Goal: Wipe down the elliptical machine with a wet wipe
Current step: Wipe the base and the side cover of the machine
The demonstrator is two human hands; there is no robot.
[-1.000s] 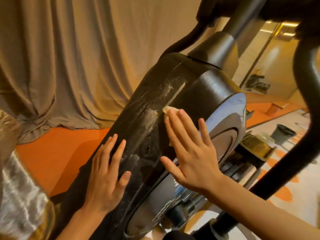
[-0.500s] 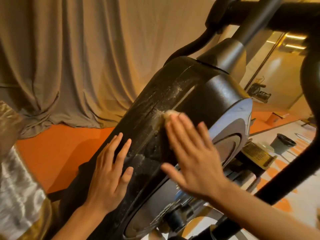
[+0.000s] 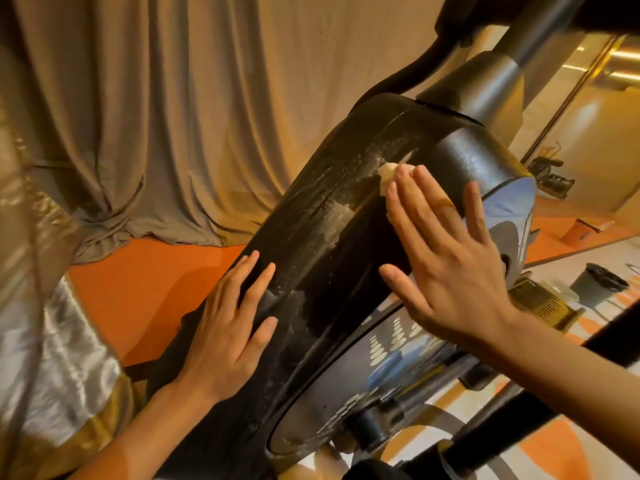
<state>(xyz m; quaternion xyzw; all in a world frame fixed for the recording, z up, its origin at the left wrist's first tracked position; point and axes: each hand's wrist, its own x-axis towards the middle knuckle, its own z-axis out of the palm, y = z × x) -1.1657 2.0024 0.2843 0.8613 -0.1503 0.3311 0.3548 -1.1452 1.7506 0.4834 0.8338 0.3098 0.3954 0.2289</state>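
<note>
A person's right hand (image 3: 450, 268) presses a small, crumpled pale wet wipe (image 3: 387, 174) against the curved black plastic flywheel housing of the elliptical machine (image 3: 311, 271). The fingers are straight and spread, so the palm rather than a pinch drives the cloth over the rounded shell. Only a bunched corner of the wipe shows, past the fingertips, on the upper part of the housing just below the grey metal collar of the upright post (image 3: 485, 88). The left hand (image 3: 225, 327) lies flat and relaxed lower on the same shell and holds nothing, apparently to steady the body while the other arm reaches up. Whitish smears of residue (image 3: 339, 213) run along the black surface between the two hands, which suggests that this strip is still being worked. The silver-blue side panel (image 3: 398, 368) faces right, a beige draped curtain (image 3: 173, 116) hangs behind over an orange floor (image 3: 156, 289), and a dark grey bin (image 3: 601, 284) stands well apart at far right. Compared with a second earlier, the right hand and wipe have slid a little higher up the housing, towards the collar. The left hand has kept its flat brace in much the same spot.
</note>
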